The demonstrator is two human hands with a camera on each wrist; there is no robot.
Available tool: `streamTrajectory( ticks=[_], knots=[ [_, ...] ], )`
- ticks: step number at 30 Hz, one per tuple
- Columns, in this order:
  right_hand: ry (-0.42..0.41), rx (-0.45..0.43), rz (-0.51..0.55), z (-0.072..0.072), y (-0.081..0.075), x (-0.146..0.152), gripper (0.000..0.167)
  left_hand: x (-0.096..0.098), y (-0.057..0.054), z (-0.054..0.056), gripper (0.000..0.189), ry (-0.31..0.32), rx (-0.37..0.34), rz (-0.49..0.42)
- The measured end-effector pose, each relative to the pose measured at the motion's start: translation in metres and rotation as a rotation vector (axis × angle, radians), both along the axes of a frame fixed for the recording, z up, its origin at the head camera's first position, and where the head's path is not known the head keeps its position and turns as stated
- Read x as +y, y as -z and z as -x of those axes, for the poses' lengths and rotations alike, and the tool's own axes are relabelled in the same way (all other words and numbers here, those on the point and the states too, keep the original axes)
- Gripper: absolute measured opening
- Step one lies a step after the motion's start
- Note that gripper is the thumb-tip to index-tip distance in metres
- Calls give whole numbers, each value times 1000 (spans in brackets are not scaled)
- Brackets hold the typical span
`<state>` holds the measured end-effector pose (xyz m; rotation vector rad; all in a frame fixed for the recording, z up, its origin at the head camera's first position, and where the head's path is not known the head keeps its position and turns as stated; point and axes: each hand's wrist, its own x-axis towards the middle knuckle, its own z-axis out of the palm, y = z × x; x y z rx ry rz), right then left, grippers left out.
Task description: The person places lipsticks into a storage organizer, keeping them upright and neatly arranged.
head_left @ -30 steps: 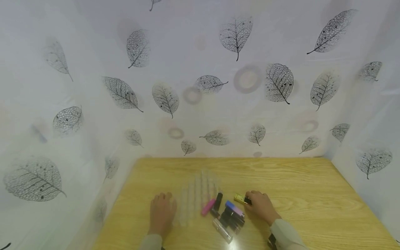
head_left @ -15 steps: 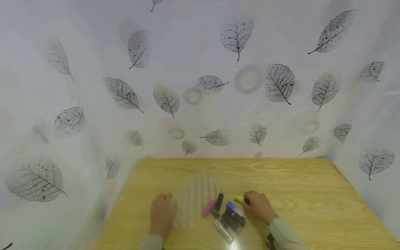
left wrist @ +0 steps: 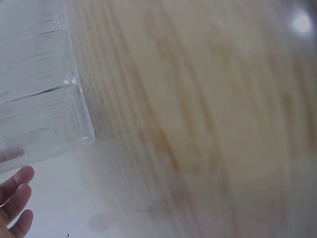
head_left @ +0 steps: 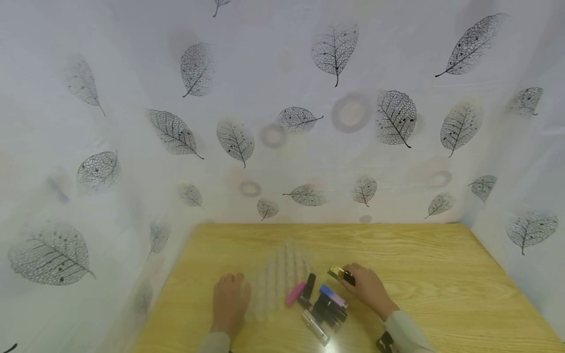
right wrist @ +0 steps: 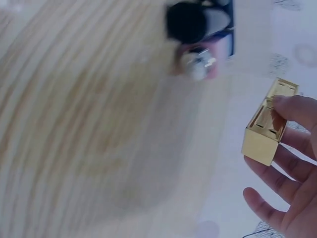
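My right hand (head_left: pixel 368 289) pinches a gold-and-black lipstick tube (head_left: pixel 337 272) between thumb and fingers, right of the pile. In the right wrist view, the tube's gold end (right wrist: pixel 261 146) points toward the camera, with the thumb on its upper face. My left hand (head_left: pixel 231 299) lies beside a clear ribbed plastic organizer (head_left: pixel 277 279), fingers relaxed. The left wrist view has its fingertips (left wrist: pixel 19 198) by the organizer's corner, the thumb partly seen through the plastic; whether it touches is hard to tell.
Between my hands lie a pink tube (head_left: pixel 295 294), a black tube (head_left: pixel 310 284), a blue-and-pink tube (head_left: pixel 333 296), a silvery clear tube (head_left: pixel 315 327) and several dark ones (head_left: pixel 326 311). Leaf-printed sheeting (head_left: pixel 309 162) surrounds the wooden table (head_left: pixel 432 264).
My right hand has raised the lipstick tube slightly and tilted it, moving it a little away from me. The left hand, organizer and pile look unmoved.
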<state>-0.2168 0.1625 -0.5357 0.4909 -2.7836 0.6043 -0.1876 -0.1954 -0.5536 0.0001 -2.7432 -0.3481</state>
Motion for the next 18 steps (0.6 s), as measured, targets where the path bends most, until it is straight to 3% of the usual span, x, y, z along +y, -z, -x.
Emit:
streamTrajectory(
  ticks=[6, 13, 18],
  knots=[
    [-28, 63, 126, -10, -16, -6, 28, 0, -1, 0, 24, 2, -20, -11],
    [-50, 40, 325, -25, -40, -11, 28, 1, -3, -1, 25, -5, -51, -17],
    [-62, 115, 392, -34, -54, -13, 29, 1, -4, -2, 24, -1, -36, -28]
  ],
)
